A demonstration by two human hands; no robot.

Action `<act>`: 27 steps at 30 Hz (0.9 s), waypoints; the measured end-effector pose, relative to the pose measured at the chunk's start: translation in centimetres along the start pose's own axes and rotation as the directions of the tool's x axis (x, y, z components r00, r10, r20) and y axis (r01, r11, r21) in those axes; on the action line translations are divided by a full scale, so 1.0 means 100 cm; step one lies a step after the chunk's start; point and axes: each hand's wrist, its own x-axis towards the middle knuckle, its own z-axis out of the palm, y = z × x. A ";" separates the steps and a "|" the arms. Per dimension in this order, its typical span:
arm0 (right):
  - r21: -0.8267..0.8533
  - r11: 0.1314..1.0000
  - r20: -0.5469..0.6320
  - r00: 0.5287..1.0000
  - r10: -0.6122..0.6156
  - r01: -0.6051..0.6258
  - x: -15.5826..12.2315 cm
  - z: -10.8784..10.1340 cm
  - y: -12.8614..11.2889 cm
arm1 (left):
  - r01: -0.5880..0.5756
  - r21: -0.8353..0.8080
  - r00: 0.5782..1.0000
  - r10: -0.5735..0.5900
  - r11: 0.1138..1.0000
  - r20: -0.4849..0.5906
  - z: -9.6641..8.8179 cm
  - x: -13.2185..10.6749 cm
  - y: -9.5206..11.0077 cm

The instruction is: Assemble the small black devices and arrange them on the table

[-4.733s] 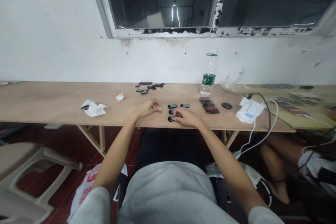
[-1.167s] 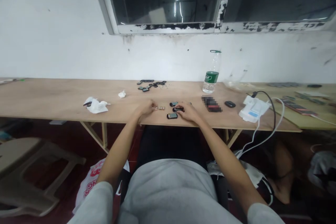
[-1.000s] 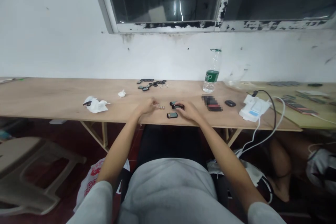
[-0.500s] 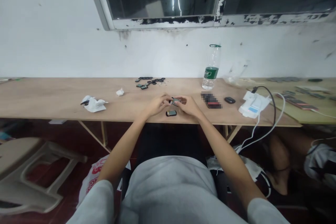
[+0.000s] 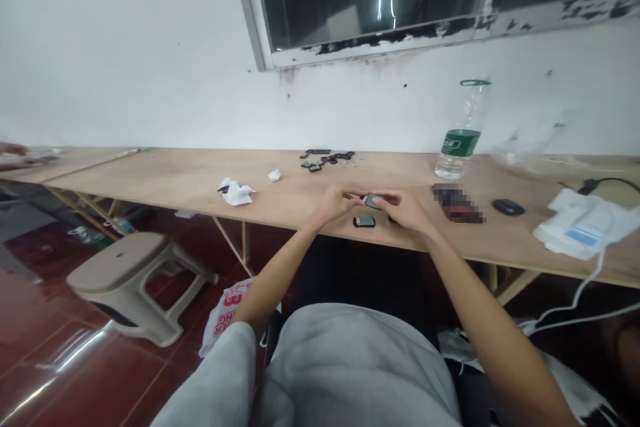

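- Plastic stool (image 5: 125, 273): on the floor, at 8 o'clock from the hands, below the surface (image 5: 150, 173).
- Crumpled tissue (image 5: 235, 191): on the surface at 9 o'clock, with a smaller scrap (image 5: 274, 175) just to its right.
- Small dark parts (image 5: 327, 160): a loose cluster at 11 o'clock, well apart from the hands.
- Left hand (image 5: 340, 202): fingers curled and reaching right, closing on the held device from its left end.
- Held device (image 5: 373, 200): small, dark, long axis running roughly left to right, pinched between both hands at their meeting point and slightly nearer the right hand; the fingers partly hide it.
- Lower device (image 5: 364, 221): flat on the surface at 6 o'clock from the held device, just below it, long axis also left to right, touched by neither hand.
- Right hand (image 5: 405, 207): fingers curled and reaching left, gripping the held device's right end.
- Bottle (image 5: 457, 140): upright at 2 o'clock.
- Pixelated object (image 5: 457, 203): at 3 o'clock, just beside the right hand.
- Black oval (image 5: 507, 207): at 3 o'clock, farther out.
- White packet (image 5: 583, 223): at 4 o'clock, near the right edge of view.
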 end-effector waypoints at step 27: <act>-0.337 0.937 -0.064 0.995 0.073 -0.091 -0.001 -0.002 0.013 | 0.081 0.431 0.976 -0.158 0.899 0.146 0.000 0.002 -0.016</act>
